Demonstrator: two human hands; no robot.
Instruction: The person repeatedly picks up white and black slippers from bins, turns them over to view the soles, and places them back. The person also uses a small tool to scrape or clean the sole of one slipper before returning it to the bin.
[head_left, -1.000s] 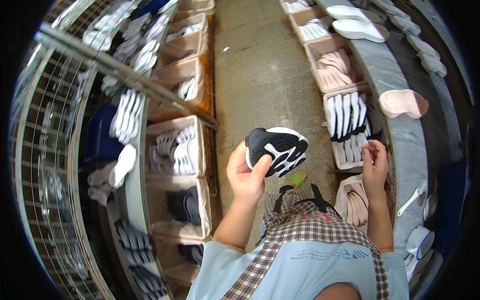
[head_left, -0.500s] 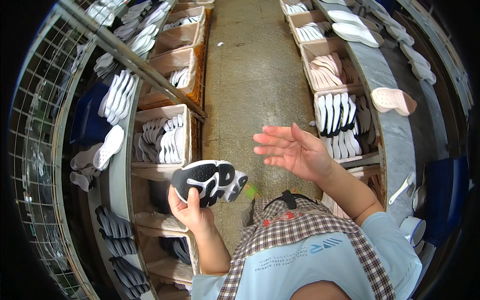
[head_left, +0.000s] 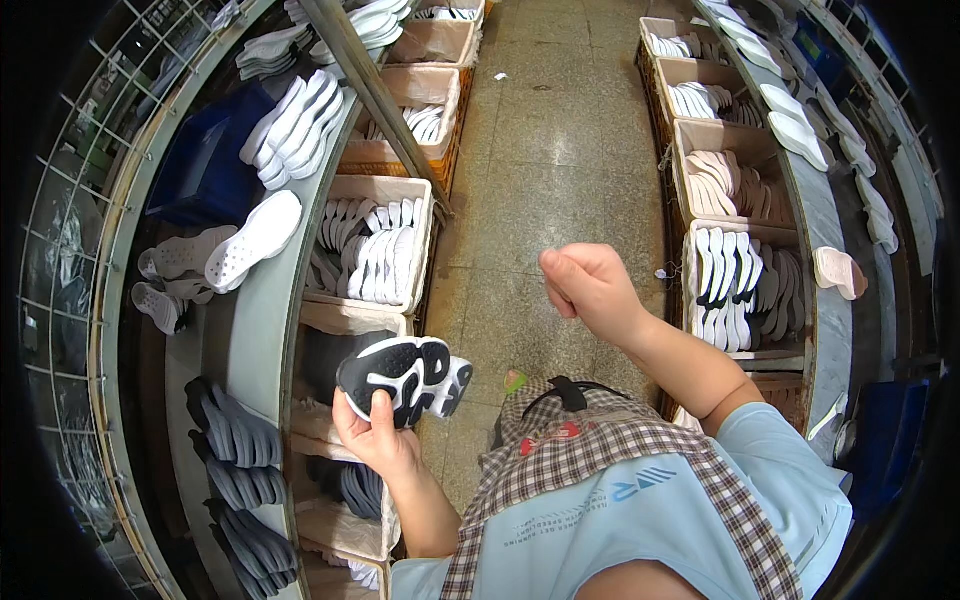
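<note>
My left hand is closed on the near end of a black-and-white shoe sole. The thumb presses on the patterned black face, which is turned up; the other fingers are mostly hidden beneath it. Over the aisle floor, my right hand is in the air with its fingers curled in. Nothing shows in it, and it is well apart from the sole. A bin of white and grey soles stands just beyond my left hand.
Cloth-lined bins of soles line both sides of the aisle. Along the left shelf lie white soles and dark grey soles. The right shelf bears a pale pink sole. A metal post slants at the left.
My right hand has gone from spread fingers to curled ones. The left hand keeps hold of the sole. The whole view has shifted, so the shelves and bins appear further right.
</note>
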